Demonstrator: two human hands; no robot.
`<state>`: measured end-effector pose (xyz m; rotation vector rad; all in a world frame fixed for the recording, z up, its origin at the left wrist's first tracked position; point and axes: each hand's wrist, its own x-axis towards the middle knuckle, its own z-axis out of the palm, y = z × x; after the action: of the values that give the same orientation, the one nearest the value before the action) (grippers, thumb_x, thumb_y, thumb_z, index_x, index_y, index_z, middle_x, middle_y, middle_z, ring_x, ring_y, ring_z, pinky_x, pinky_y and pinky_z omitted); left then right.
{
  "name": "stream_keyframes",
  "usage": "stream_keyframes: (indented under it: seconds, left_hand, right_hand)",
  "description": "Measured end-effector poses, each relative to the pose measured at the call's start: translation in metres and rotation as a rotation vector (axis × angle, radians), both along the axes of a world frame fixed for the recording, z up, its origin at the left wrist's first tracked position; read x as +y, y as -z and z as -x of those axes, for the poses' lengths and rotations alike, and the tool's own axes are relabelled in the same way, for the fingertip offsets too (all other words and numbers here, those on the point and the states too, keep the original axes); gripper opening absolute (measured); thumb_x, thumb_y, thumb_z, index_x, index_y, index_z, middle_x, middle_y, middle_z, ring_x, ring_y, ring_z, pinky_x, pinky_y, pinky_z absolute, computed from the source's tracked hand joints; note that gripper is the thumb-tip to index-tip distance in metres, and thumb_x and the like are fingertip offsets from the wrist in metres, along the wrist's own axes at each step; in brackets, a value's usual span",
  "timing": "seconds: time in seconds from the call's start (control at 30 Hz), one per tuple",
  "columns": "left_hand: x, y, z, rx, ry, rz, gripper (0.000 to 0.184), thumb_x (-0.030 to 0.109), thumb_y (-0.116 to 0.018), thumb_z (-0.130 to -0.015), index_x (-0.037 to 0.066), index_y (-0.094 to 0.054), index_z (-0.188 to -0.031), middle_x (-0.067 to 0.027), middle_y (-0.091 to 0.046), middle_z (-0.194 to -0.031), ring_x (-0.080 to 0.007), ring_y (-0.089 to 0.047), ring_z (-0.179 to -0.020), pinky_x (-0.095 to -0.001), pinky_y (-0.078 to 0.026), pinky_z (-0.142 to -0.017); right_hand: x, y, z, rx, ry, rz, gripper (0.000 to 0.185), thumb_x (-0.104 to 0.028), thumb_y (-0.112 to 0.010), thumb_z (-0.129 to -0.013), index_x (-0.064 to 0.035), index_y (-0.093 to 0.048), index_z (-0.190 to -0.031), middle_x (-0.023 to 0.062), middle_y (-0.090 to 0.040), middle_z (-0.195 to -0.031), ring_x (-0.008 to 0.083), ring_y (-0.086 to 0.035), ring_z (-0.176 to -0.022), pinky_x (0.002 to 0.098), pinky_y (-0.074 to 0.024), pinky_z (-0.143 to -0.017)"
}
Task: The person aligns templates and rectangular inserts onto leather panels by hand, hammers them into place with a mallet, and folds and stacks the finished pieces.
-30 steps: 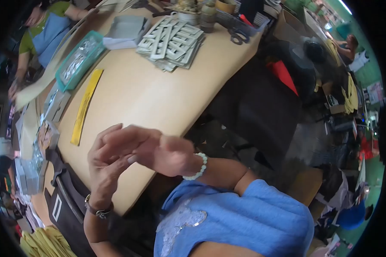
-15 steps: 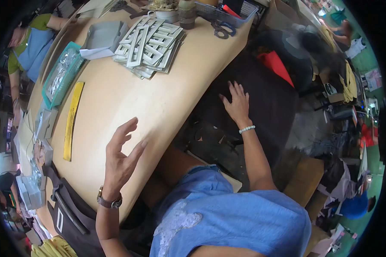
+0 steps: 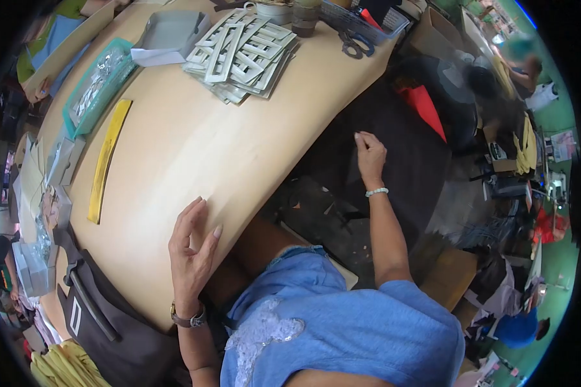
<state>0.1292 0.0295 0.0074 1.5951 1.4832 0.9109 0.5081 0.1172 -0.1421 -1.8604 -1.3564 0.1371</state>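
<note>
Over the front edge of the tan table (image 3: 155, 148), my left hand (image 3: 192, 248) is raised with thumb and fingers apart and nothing between them. My right hand (image 3: 371, 155) is past the table's right edge, over a dark cloth (image 3: 400, 168). Its fingers are closed together at the cloth; whether they pinch some of it is too small to make out. A yellow ruler (image 3: 110, 161) lies on the table, to the left of my left hand. Farther back is a pile of pale flat frames (image 3: 242, 58).
A teal basket (image 3: 97, 87) of small pieces and a grey box (image 3: 168, 35) stand at the back left. Scissors (image 3: 355, 44) lie by a blue bin (image 3: 384, 32). Dark fabric (image 3: 110, 309) lies at the lower left. A person (image 3: 51, 39) is across the table.
My hands have moved apart from near each other. The right one went out over the dark cloth, and its spread fingers have since closed. The left one stayed open, shifting slightly right and down.
</note>
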Motion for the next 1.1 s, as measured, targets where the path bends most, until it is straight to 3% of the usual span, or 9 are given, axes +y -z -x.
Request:
stream_keyframes:
  seconds: [0.3,0.47,0.6,0.63,0.7,0.8,0.9,0.97,1.1]
  left_hand:
    - [0.000,-0.006,-0.022,-0.283,-0.021,0.119,0.041,0.004,-0.064,-0.081,0.000,-0.054,-0.120,-0.0117,-0.056,-0.117,-0.0206,-0.052,-0.111,-0.0330,-0.040,-0.096]
    - [0.019,-0.026,-0.065,-0.347,0.260,0.126,0.063,0.018,-0.072,-0.076,0.002,-0.045,-0.130,-0.0140,-0.051,-0.125,-0.0238,-0.046,-0.121,-0.0379,-0.036,-0.101]
    - [0.022,-0.054,-0.086,-0.556,0.257,-0.126,0.084,0.022,-0.084,-0.062,-0.010,-0.042,-0.127,-0.0190,-0.049,-0.127,-0.0256,-0.046,-0.120,-0.0350,-0.033,-0.104]
    - [0.027,-0.062,-0.080,-0.594,0.325,-0.115,0.094,0.023,-0.088,-0.056,-0.009,-0.039,-0.129,-0.0178,-0.046,-0.131,-0.0246,-0.043,-0.123,-0.0344,-0.031,-0.105]
    - [0.015,-0.064,-0.057,-0.356,0.266,-0.310,0.057,0.016,-0.073,-0.075,-0.007,-0.048,-0.121,-0.0143,-0.056,-0.117,-0.0216,-0.051,-0.111,-0.0329,-0.038,-0.098]
    - [0.008,-0.045,-0.019,-0.903,-0.208,-0.091,0.025,0.009,-0.053,-0.090,-0.004,-0.056,-0.112,-0.0086,-0.062,-0.104,-0.0169,-0.059,-0.094,-0.0293,-0.046,-0.086]
    - [0.001,-0.048,0.026,-1.066,-0.575,0.012,0.027,0.009,-0.052,-0.090,-0.003,-0.055,-0.114,-0.0091,-0.062,-0.106,-0.0170,-0.061,-0.090,-0.0274,-0.048,-0.081]
    - [-0.015,-0.037,0.059,-1.094,-0.605,0.023,0.030,0.008,-0.051,-0.090,-0.005,-0.053,-0.117,-0.0106,-0.061,-0.107,-0.0173,-0.060,-0.092,-0.0277,-0.048,-0.082]
    - [-0.053,-0.011,0.107,-0.876,-0.723,-0.025,0.030,0.009,-0.050,-0.092,-0.004,-0.051,-0.118,-0.0113,-0.062,-0.107,-0.0176,-0.060,-0.097,-0.0290,-0.047,-0.086]
  right_hand:
    - [0.021,-0.116,-0.026,0.228,0.230,-0.358,0.044,-0.034,-0.057,-0.091,0.0021,-0.051,-0.065,0.0069,-0.044,-0.053,0.0139,-0.036,-0.054,0.0336,-0.0348,-0.054]
    - [0.028,-0.220,0.030,1.115,-0.118,-0.600,0.037,-0.026,-0.054,-0.092,-0.0008,-0.057,-0.119,0.0136,-0.060,-0.113,0.0178,-0.058,-0.103,0.0295,-0.0450,-0.087]
    - [0.024,-0.284,0.139,1.129,-0.408,-0.663,0.032,-0.019,-0.055,-0.092,0.0017,-0.056,-0.117,0.0097,-0.062,-0.111,0.0206,-0.060,-0.100,0.0314,-0.0469,-0.087]
    - [0.030,-0.279,0.149,0.286,-0.353,-0.785,0.029,-0.019,-0.054,-0.092,0.0006,-0.058,-0.114,0.0076,-0.063,-0.107,0.0175,-0.060,-0.098,0.0287,-0.0470,-0.085]
    - [0.040,-0.273,0.196,-0.163,-0.505,-0.716,0.028,-0.018,-0.054,-0.092,0.0017,-0.056,-0.112,0.0065,-0.064,-0.098,0.0153,-0.060,-0.084,0.0247,-0.0481,-0.077]
    - [0.026,-0.295,0.284,0.839,-1.275,-0.278,0.025,-0.018,-0.051,-0.091,0.0016,-0.062,-0.103,0.0128,-0.065,-0.093,0.0153,-0.060,-0.086,0.0280,-0.0465,-0.076]
    - [0.055,-0.267,0.327,0.700,-1.455,-0.246,0.033,-0.028,-0.052,-0.091,0.0030,-0.061,-0.099,0.0123,-0.064,-0.084,0.0165,-0.060,-0.078,0.0312,-0.0466,-0.074]
    - [0.070,-0.246,0.339,0.417,-1.463,-0.214,0.044,-0.037,-0.048,-0.092,0.0006,-0.057,-0.114,0.0187,-0.060,-0.110,0.0260,-0.059,-0.102,0.0382,-0.0437,-0.089]
    - [0.091,-0.174,0.350,-0.203,-1.277,0.026,0.067,-0.054,-0.036,-0.091,-0.0066,-0.036,-0.138,0.0196,-0.025,-0.147,0.0402,-0.019,-0.136,0.0565,-0.0147,-0.108]
